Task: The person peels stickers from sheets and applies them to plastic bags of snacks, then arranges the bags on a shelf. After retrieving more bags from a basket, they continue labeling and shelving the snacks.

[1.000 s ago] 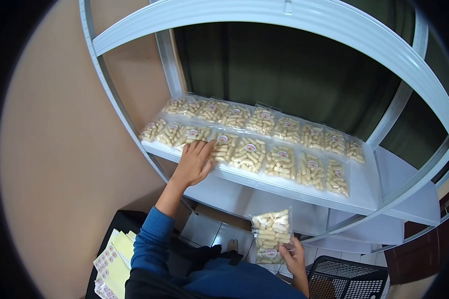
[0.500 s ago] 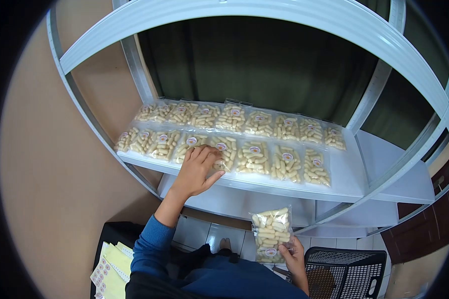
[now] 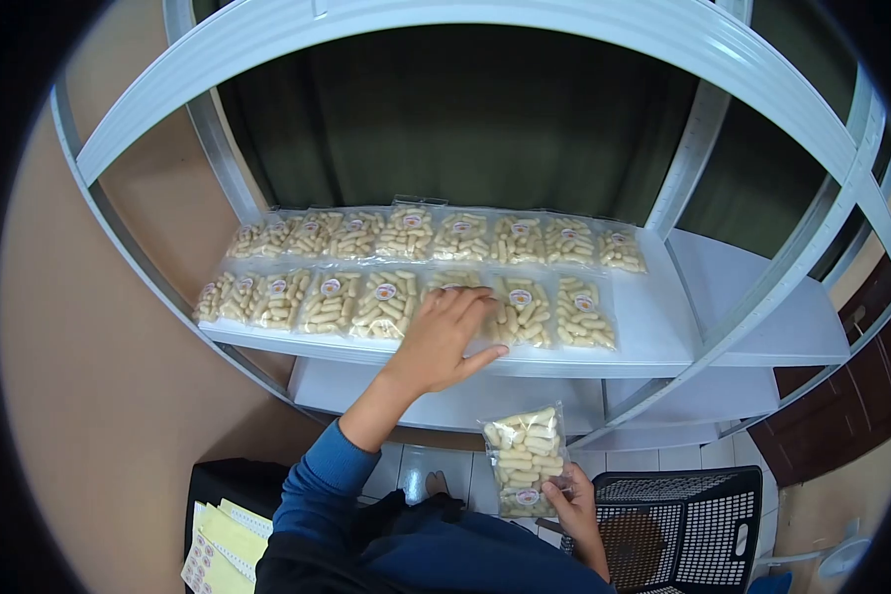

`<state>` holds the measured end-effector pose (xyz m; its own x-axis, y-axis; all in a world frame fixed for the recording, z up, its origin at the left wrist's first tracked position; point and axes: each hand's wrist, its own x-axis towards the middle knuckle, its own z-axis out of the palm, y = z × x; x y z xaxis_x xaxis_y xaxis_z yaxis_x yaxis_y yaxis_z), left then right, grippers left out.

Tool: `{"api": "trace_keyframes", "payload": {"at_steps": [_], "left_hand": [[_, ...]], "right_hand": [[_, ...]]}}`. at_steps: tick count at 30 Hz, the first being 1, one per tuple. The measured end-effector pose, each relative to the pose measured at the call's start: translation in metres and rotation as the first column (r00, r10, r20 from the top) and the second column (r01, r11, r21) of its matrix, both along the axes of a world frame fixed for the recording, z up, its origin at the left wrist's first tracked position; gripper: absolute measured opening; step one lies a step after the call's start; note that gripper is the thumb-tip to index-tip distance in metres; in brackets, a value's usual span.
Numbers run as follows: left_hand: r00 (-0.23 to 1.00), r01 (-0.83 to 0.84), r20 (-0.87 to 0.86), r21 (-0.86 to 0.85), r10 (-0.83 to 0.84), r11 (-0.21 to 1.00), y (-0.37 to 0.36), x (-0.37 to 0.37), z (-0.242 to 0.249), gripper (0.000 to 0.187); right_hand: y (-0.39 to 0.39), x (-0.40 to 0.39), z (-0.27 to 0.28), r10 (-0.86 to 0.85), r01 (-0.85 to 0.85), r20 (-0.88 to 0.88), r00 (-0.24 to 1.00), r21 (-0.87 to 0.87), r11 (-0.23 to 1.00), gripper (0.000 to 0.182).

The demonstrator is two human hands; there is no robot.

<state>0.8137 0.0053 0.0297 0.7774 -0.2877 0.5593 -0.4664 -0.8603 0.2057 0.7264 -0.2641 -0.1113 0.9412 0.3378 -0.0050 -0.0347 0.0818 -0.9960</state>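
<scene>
My left hand (image 3: 444,342) lies palm down over a clear snack bag (image 3: 452,280) in the front row on the shelf. Its fingers are stretched out and hide most of that bag. Low in front of my body, my right hand (image 3: 575,500) grips another clear bag (image 3: 525,455) by its lower right side. This bag is upright, filled with pale, finger-shaped pieces, and has a round label near its bottom. Beside my left fingers lies a labelled bag (image 3: 521,312), and at the right end of the front row is one more bag (image 3: 584,315).
A back row of similar bags (image 3: 404,233) lies along the white shelf (image 3: 653,332). Metal uprights (image 3: 688,148) frame it. A black plastic basket (image 3: 708,535) stands at lower right. Yellow label sheets (image 3: 230,540) are at lower left.
My left hand has slid rightward along the front row to another bag. The view has shifted to the right. My right hand still holds its bag.
</scene>
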Motion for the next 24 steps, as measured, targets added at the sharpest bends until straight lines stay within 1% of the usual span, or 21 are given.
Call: {"api": "trace_keyframes", "payload": {"at_steps": [1, 2, 4, 5, 6, 8, 10, 12, 13, 14, 16, 17, 18, 20, 22, 24], "left_hand": [[0.998, 0.061, 0.012, -0.033, -0.061, 0.998, -0.008, 0.005, -0.004, 0.043], [0.997, 0.073, 0.011, -0.033, -0.072, 0.997, -0.012, 0.007, -0.01, 0.043], [0.988, 0.083, -0.134, 0.004, -0.081, 0.997, -0.022, 0.012, -0.018, 0.043], [0.991, 0.046, -0.125, 0.033, -0.041, 0.998, -0.025, 0.013, -0.018, 0.043], [0.991, 0.058, -0.124, 0.029, -0.054, 0.998, -0.028, 0.015, -0.016, 0.043], [0.992, -0.032, -0.118, 0.141, 0.049, 0.989, -0.035, 0.017, -0.004, 0.043], [0.989, 0.0, -0.146, 0.143, 0.021, 0.99, -0.049, 0.023, 0.003, 0.046], [0.982, 0.185, -0.022, 0.007, -0.185, 0.983, -0.064, 0.033, -0.005, 0.049], [0.968, 0.251, 0.023, 0.018, -0.251, 0.968, -0.071, 0.039, -0.012, 0.052], [0.966, 0.259, 0.025, 0.016, -0.259, 0.966, -0.076, 0.042, -0.02, 0.052], [0.966, 0.257, -0.047, 0.021, -0.256, 0.966, -0.086, 0.047, -0.033, 0.051], [0.972, 0.224, -0.072, 0.009, -0.223, 0.974, -0.089, 0.045, -0.029, 0.05], [0.97, 0.234, -0.073, 0.008, -0.233, 0.972, -0.091, 0.045, -0.026, 0.05], [0.973, 0.2, -0.124, 0.015, -0.196, 0.98, -0.094, 0.046, -0.022, 0.048], [0.976, 0.191, -0.106, 0.019, -0.188, 0.981, -0.099, 0.05, -0.022, 0.048], [0.993, 0.114, -0.033, 0.136, -0.111, 0.984, -0.104, 0.053, -0.018, 0.051]], "right_hand": [[-0.001, -0.001, 0.001, -0.011, 0.011, 0.0, 1.0, 0.001, 1.0, 0.026], [-0.001, -0.002, 0.005, -0.026, 0.027, -0.011, 1.0, 0.014, 1.0, 0.026], [-0.005, -0.003, 0.004, -0.057, 0.058, -0.02, 0.998, 0.024, 0.998, 0.025], [-0.008, -0.003, -0.002, -0.056, 0.056, -0.014, 0.998, 0.022, 0.998, 0.025], [-0.011, -0.004, -0.004, -0.053, 0.053, -0.009, 0.999, 0.017, 0.998, 0.024], [-0.014, -0.007, -0.004, -0.089, 0.089, -0.016, 0.996, 0.012, 0.996, 0.024], [-0.017, -0.01, -0.003, -0.121, 0.121, -0.022, 0.992, 0.008, 0.993, 0.024], [-0.02, -0.013, -0.002, -0.139, 0.14, -0.036, 0.99, 0.02, 0.99, 0.024], [-0.022, -0.015, -0.001, -0.147, 0.148, -0.034, 0.989, 0.019, 0.989, 0.024], [-0.025, -0.017, 0.0, -0.156, 0.157, -0.056, 0.986, 0.009, 0.988, 0.024], [-0.031, -0.019, -0.003, -0.176, 0.176, -0.07, 0.982, -0.003, 0.984, 0.024], [-0.034, -0.02, -0.006, -0.179, 0.181, -0.067, 0.982, 0.027, 0.983, 0.024], [-0.036, -0.022, -0.007, -0.182, 0.186, -0.065, 0.981, 0.057, 0.981, 0.024], [-0.039, -0.024, -0.007, -0.206, 0.21, -0.07, 0.976, 0.061, 0.976, 0.025], [-0.042, -0.025, -0.004, -0.227, 0.231, -0.07, 0.971, 0.065, 0.971, 0.025], [-0.045, -0.026, -0.001, -0.222, 0.226, -0.056, 0.973, 0.065, 0.972, 0.026]]}}
